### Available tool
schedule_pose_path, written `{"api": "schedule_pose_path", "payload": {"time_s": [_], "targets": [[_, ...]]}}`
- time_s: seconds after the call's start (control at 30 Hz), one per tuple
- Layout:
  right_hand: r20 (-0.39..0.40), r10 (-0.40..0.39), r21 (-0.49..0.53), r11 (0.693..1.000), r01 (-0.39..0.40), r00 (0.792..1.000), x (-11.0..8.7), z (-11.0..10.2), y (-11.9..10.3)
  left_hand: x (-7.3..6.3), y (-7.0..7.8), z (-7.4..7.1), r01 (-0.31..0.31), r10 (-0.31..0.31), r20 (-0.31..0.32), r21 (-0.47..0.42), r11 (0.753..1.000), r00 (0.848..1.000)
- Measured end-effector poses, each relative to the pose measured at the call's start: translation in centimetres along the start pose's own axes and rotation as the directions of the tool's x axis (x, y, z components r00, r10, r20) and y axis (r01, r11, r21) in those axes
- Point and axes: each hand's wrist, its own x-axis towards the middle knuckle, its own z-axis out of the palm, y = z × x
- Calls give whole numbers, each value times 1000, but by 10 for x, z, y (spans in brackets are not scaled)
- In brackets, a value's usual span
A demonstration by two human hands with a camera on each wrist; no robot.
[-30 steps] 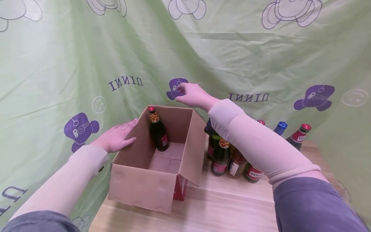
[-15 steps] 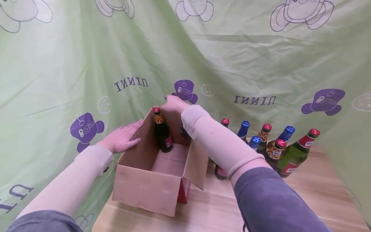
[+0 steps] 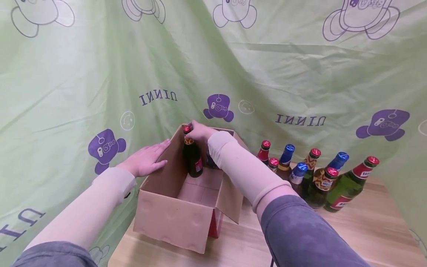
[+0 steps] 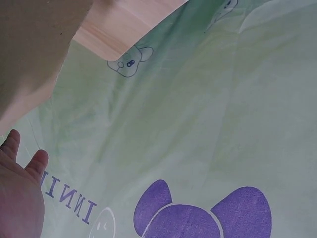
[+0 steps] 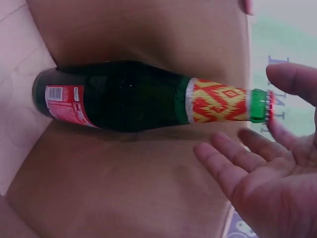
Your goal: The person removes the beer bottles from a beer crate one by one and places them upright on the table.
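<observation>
A dark green glass bottle (image 3: pixel 192 157) with a red cap stands upright in the far left corner of a cardboard box (image 3: pixel 173 222). In the right wrist view its neck carries a red and yellow patterned label. My right hand (image 3: pixel 200 131) is at the bottle's top. Seen from the right wrist, the thumb and fingers (image 5: pixel 229 158) are spread around the cap and neck without closing on them. My left hand (image 3: pixel 145 160) rests with extended fingers on the box's left wall. Only its edge and two digits show in the left wrist view.
Several bottles with red or blue caps, among them a green bottle (image 3: pixel 348 187), stand to the right of the box on a wooden table (image 3: pixel 377 230). The box's flaps hang outward at front and right. A green printed curtain (image 3: pixel 283 74) hangs behind.
My right hand has moved left and down, from above the box's far right corner to the top of the bottle inside. The left hand stays on the box wall. The head view has shifted slightly.
</observation>
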Motion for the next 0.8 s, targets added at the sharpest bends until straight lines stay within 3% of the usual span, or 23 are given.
{"api": "schedule_pose_path", "payload": {"time_s": [0.1, 0.17, 0.3, 0.37, 0.63, 0.8], "targets": [[-3, -17, -8, 1000, 17, 1000, -5, 4, 6, 1, 3, 0, -12, 12, -7, -2, 1000, 1000], [28, -59, -99, 993, 62, 998, -10, 6, 9, 2, 4, -1, -16, 16, -6, -2, 1000, 1000], [61, -149, -326, 931, 161, 987, -12, 10, 13, 7, 3, -2, -28, 28, -17, 7, 1000, 999], [63, -171, -390, 903, 182, 983, -12, 10, 16, 10, 2, -1, -38, 38, -22, 16, 999, 999], [-41, -170, -457, 880, 133, 985, -15, -8, 18, 6, -2, 0, -55, 56, -45, 8, 998, 997], [-41, -183, -465, 874, 143, 982, -31, -19, 6, 1, -2, -1, -48, 48, -39, 11, 999, 998]]}}
